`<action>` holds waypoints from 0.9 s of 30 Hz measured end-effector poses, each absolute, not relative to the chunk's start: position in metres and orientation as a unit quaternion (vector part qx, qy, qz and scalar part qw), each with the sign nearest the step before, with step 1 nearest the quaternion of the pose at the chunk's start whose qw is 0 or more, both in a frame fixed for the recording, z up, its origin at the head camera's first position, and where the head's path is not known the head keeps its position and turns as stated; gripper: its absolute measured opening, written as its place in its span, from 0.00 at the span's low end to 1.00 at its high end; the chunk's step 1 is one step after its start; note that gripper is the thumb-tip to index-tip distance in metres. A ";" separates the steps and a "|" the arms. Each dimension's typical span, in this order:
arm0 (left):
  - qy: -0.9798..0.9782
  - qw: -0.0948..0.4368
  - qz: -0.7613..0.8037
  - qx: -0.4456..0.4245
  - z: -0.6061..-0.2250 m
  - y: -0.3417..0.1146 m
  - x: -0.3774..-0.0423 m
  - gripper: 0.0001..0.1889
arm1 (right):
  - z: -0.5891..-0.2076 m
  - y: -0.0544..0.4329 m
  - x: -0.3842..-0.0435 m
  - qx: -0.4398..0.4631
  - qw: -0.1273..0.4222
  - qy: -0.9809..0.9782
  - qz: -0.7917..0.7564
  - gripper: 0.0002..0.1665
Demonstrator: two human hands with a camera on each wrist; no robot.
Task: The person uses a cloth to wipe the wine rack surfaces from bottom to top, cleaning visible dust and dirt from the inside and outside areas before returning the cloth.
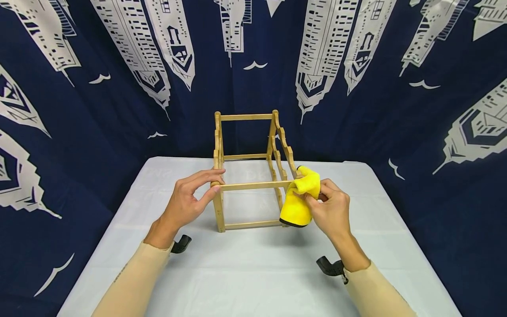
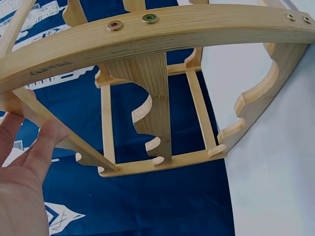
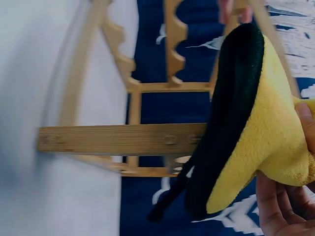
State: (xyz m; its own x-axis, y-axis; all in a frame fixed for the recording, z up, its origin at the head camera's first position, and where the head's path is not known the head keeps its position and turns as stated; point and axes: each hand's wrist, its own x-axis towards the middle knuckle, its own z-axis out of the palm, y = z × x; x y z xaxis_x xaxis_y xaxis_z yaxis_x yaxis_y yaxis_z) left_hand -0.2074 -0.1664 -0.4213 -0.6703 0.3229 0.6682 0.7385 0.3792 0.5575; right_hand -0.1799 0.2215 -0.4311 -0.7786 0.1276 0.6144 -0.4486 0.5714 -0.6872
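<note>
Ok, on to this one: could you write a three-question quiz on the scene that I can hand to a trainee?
1. Multiple choice: what does the right hand hold?
A) a glass bottle
B) a yellow cloth
C) a screwdriver

2. True or false: the left hand is well clear of the wooden rack.

3. Fill in the blank: the edging on the cloth is ____ in color.

Key:
1. B
2. False; its fingers and thumb are at the rack's near left corner, touching the wood.
3. black
</note>
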 end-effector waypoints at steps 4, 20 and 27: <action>-0.798 0.232 -0.447 -0.331 -0.422 -0.166 -0.208 0.11 | -0.418 0.221 -0.179 0.097 0.338 -0.813 0.464 0.14; -0.788 0.248 -0.454 -0.333 -0.428 -0.162 -0.208 0.14 | -0.409 0.217 -0.167 0.180 0.438 -0.781 0.406 0.22; -0.788 0.245 -0.457 -0.331 -0.431 -0.163 -0.207 0.16 | -0.408 0.203 -0.163 0.244 0.460 -0.762 0.384 0.28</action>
State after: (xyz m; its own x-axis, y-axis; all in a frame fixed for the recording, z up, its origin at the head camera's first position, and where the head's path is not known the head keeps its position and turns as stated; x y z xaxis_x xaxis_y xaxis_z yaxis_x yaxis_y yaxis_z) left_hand -0.2066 -0.1632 -0.4310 -0.6608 0.2973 0.6891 0.7458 0.3630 0.5586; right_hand -0.1626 0.2027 -0.4079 -0.4578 -0.0179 0.8889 -0.7250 0.5862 -0.3616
